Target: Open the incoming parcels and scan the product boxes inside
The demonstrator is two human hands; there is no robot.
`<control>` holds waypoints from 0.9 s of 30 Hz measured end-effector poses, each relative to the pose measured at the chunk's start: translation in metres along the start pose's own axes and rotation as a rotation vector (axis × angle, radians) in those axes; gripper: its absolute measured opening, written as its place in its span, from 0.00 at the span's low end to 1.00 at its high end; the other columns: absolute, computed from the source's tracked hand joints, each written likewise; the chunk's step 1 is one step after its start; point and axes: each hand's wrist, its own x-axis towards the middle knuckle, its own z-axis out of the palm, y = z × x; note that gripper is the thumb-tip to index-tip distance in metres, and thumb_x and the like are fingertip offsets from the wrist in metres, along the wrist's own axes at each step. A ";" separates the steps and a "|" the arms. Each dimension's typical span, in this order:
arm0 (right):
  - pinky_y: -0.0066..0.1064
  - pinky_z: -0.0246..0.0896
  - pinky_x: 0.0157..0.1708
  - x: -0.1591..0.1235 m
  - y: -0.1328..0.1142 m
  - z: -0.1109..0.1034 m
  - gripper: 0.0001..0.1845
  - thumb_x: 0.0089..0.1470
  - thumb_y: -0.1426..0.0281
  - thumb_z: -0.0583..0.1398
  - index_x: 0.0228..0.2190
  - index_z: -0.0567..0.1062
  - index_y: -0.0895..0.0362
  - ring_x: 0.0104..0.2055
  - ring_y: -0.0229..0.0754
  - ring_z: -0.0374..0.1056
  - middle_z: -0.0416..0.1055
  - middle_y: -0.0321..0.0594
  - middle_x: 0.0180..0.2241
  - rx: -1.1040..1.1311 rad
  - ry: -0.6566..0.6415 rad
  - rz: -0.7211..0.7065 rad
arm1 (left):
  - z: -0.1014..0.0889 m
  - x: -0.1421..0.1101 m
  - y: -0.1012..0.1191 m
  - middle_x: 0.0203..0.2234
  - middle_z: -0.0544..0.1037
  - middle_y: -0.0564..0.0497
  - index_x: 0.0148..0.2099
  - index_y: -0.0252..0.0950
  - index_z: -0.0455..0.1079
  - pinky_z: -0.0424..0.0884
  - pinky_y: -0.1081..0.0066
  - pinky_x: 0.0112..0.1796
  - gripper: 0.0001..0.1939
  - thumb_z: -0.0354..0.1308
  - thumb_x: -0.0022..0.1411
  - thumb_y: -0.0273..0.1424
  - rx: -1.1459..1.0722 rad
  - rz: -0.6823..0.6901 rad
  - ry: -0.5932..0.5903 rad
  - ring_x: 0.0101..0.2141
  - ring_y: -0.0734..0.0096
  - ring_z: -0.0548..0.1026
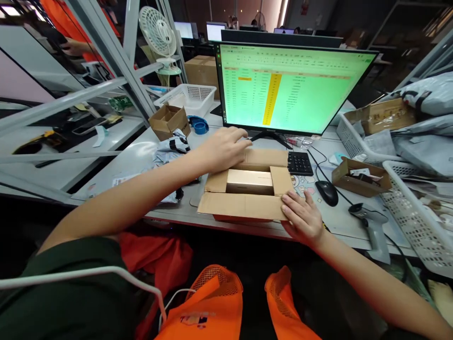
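An opened cardboard box (244, 205) lies at the desk's near edge, its flaps folded outward. Inside it sits a pale, smooth carton (249, 178); how deep the box goes is hidden. My left hand (226, 150) is at the far left corner, fingers bent over the back flap and their tips partly hidden. At the near right corner, my right hand (302, 217) has its fingers curled over the front flap, thumb raised apart. Just behind the box are a black keyboard (300, 163) and a monitor (286, 89) showing a spreadsheet.
A mouse (326, 192), a small open box (361, 177) and a barcode scanner (371, 229) lie on the right, beside white baskets (417, 217) of parcels. Grey plastic bags (170, 156), another small box (170, 122) and blue tape (200, 126) are left. A metal frame (116, 61) borders the desk.
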 end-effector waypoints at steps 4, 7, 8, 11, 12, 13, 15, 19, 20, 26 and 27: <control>0.65 0.52 0.71 0.034 -0.009 -0.044 0.17 0.67 0.58 0.58 0.48 0.84 0.46 0.60 0.56 0.74 0.80 0.45 0.54 0.152 -0.150 -0.104 | -0.008 -0.067 0.017 0.55 0.80 0.45 0.47 0.48 0.81 0.62 0.50 0.67 0.19 0.51 0.72 0.48 -0.287 0.215 -0.023 0.63 0.53 0.72; 0.61 0.51 0.72 0.081 -0.021 -0.071 0.20 0.71 0.56 0.54 0.45 0.86 0.46 0.71 0.56 0.61 0.70 0.42 0.65 0.232 -0.415 -0.080 | 0.014 -0.096 0.025 0.45 0.83 0.41 0.32 0.44 0.75 0.63 0.47 0.66 0.32 0.39 0.72 0.57 -0.403 0.137 0.075 0.59 0.51 0.75; 0.64 0.47 0.73 0.092 -0.023 -0.073 0.20 0.70 0.54 0.55 0.42 0.86 0.47 0.74 0.59 0.55 0.67 0.41 0.68 0.225 -0.467 -0.083 | 0.023 -0.102 0.027 0.40 0.82 0.39 0.28 0.44 0.70 0.64 0.45 0.65 0.36 0.35 0.70 0.61 -0.398 0.088 0.198 0.56 0.50 0.76; 0.69 0.40 0.73 0.092 -0.022 -0.060 0.22 0.65 0.51 0.58 0.29 0.80 0.51 0.73 0.64 0.54 0.69 0.43 0.65 0.248 -0.394 -0.086 | 0.042 -0.118 0.030 0.25 0.75 0.42 0.22 0.44 0.56 0.67 0.42 0.61 0.38 0.29 0.65 0.67 -0.344 -0.068 0.625 0.43 0.50 0.78; 0.67 0.44 0.73 0.082 -0.019 -0.051 0.24 0.64 0.48 0.58 0.25 0.76 0.51 0.71 0.64 0.58 0.71 0.45 0.62 0.281 -0.266 -0.041 | 0.041 -0.124 0.028 0.23 0.73 0.44 0.21 0.43 0.54 0.67 0.41 0.61 0.37 0.31 0.66 0.66 -0.345 -0.096 0.704 0.39 0.52 0.78; 0.65 0.50 0.71 0.069 -0.016 -0.041 0.26 0.63 0.46 0.58 0.22 0.71 0.51 0.70 0.64 0.60 0.72 0.46 0.60 0.315 -0.096 0.034 | 0.036 -0.131 0.025 0.21 0.72 0.45 0.21 0.43 0.55 0.68 0.42 0.60 0.36 0.35 0.68 0.64 -0.362 -0.110 0.720 0.36 0.54 0.78; 0.63 0.55 0.69 0.041 -0.012 -0.018 0.28 0.61 0.45 0.58 0.21 0.63 0.51 0.69 0.64 0.61 0.71 0.47 0.59 0.390 0.308 0.205 | 0.014 -0.143 0.018 0.23 0.77 0.47 0.23 0.42 0.65 0.71 0.47 0.57 0.32 0.43 0.70 0.58 -0.429 -0.142 0.568 0.35 0.56 0.79; 0.62 0.54 0.69 0.000 -0.011 0.035 0.19 0.60 0.49 0.62 0.35 0.69 0.50 0.71 0.61 0.59 0.65 0.44 0.67 0.748 0.748 0.327 | -0.045 -0.129 0.017 0.35 0.84 0.47 0.41 0.40 0.81 0.75 0.62 0.45 0.20 0.56 0.68 0.50 -0.324 -0.264 -0.033 0.38 0.58 0.81; 0.61 0.56 0.68 -0.004 -0.009 0.045 0.22 0.58 0.46 0.64 0.42 0.71 0.49 0.71 0.60 0.59 0.62 0.45 0.69 0.828 0.760 0.340 | -0.054 -0.115 0.024 0.38 0.84 0.46 0.45 0.40 0.82 0.74 0.62 0.45 0.20 0.60 0.65 0.48 -0.209 -0.262 -0.154 0.39 0.56 0.80; 0.56 0.69 0.60 0.000 0.017 0.078 0.56 0.34 0.43 0.75 0.60 0.71 0.57 0.62 0.66 0.69 0.75 0.55 0.55 0.814 0.192 0.655 | -0.035 -0.025 0.061 0.42 0.82 0.39 0.49 0.35 0.79 0.72 0.60 0.46 0.17 0.64 0.56 0.34 0.137 -0.113 -0.680 0.42 0.49 0.80; 0.56 0.71 0.58 0.000 0.019 0.080 0.53 0.34 0.45 0.76 0.58 0.74 0.58 0.58 0.66 0.72 0.77 0.54 0.52 0.797 0.120 0.679 | -0.032 -0.019 0.060 0.40 0.82 0.39 0.48 0.35 0.78 0.73 0.60 0.45 0.17 0.64 0.57 0.34 0.139 -0.110 -0.713 0.41 0.49 0.80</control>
